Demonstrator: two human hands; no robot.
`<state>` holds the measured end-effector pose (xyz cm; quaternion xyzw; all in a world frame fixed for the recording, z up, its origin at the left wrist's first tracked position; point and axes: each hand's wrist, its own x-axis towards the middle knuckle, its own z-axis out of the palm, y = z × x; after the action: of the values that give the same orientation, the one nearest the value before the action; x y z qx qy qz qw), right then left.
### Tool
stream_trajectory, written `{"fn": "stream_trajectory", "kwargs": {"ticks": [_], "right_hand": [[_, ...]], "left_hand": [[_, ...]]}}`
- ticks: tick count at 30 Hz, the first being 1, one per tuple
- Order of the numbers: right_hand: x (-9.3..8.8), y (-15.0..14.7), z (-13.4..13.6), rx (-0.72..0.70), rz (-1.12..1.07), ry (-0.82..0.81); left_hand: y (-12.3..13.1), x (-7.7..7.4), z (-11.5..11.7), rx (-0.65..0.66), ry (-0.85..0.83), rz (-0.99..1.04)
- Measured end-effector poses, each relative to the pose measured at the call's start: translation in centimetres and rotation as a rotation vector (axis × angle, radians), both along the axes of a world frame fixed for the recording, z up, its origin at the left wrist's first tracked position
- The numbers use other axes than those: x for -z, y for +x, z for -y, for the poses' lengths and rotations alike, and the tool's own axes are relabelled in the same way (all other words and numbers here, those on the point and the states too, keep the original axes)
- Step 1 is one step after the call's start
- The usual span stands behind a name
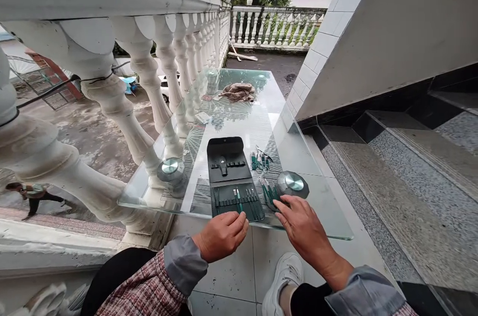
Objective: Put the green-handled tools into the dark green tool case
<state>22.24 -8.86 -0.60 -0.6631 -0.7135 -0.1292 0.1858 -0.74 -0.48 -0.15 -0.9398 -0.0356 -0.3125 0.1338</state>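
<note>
A dark manicure case (pixel 228 172) lies unfolded on the glass table, with several slim metal tools in the loops of its lower panel. My left hand (pixel 224 234) is at the case's near edge, thumb and fingers pinched at the lower end of a green-handled manicure tool (pixel 239 201). Its fingers partly cover that end. To the right, my right hand (pixel 301 226) reaches over the table edge, fingers apart, its tips close to a small pile of green-handled tools (pixel 268 192); I cannot tell whether they touch. Beyond that pile lie several green nail clippers (pixel 260 160).
The glass table (pixel 321 206) has round metal-capped supports (pixel 293 184) near its front corners. A crumpled brown cloth (pixel 238 92) lies at its far end. A white balustrade (pixel 123 92) runs along the left; stone stairs (pixel 407 166) rise on the right. A person walks below, left.
</note>
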Motion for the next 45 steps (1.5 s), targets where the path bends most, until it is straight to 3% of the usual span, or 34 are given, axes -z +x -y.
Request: {"fn": "stream_trajectory", "kwargs": {"ticks": [6, 21, 34, 38, 45], "right_hand": [[-0.4, -0.3, 0.7, -0.036, 0.138, 0.082], [0.6, -0.8, 2.9, -0.181, 0.146, 0.240], [-2.5, 0.8, 3.0, -0.138, 0.074, 0.384], [-2.9, -0.8, 2.7, -0.263, -0.008, 0.412], [-1.5, -3.6, 1.5, -0.386, 0.058, 0.361]], "left_hand": [[-0.1, 0.2, 0.0, -0.013, 0.003, -0.049], [-0.4, 0.3, 0.1, -0.048, 0.042, -0.143], [-0.2, 0.4, 0.1, -0.038, 0.041, -0.119], [-0.2, 0.6, 0.1, -0.042, 0.035, -0.108], [-0.1, 0.3, 0.1, -0.035, 0.014, -0.114]]}}
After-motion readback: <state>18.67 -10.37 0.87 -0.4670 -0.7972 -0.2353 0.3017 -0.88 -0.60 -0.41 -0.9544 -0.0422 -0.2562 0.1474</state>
